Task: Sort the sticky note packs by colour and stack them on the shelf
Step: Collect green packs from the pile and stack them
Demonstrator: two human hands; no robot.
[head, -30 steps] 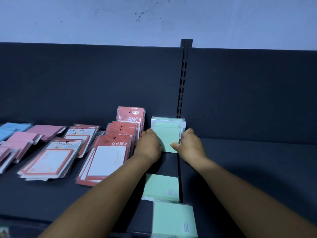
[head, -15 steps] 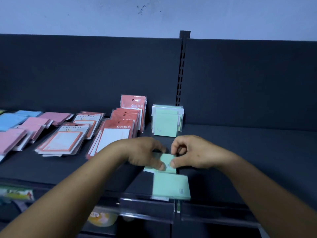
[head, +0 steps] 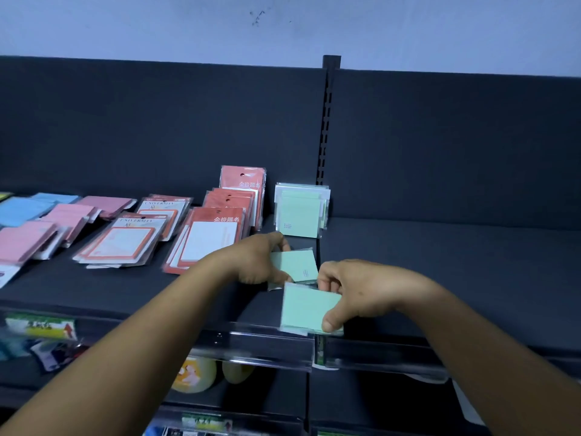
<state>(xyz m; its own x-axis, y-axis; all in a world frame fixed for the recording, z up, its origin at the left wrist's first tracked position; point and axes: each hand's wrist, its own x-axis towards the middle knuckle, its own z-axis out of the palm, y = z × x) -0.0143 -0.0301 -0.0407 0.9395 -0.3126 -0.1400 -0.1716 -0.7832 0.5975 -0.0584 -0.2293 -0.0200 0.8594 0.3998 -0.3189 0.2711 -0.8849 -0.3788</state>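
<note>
Head view: we see our left hand [head: 256, 259] pinching one green pack [head: 295, 265] low over the shelf [head: 440, 262], thumb under, fingers curled on top. Our right hand [head: 355, 291] grips a second green pack [head: 306, 308] at the shelf's front edge. A green stack [head: 300, 212] leans against the back panel, just beside the red packs [head: 226, 212].
</note>
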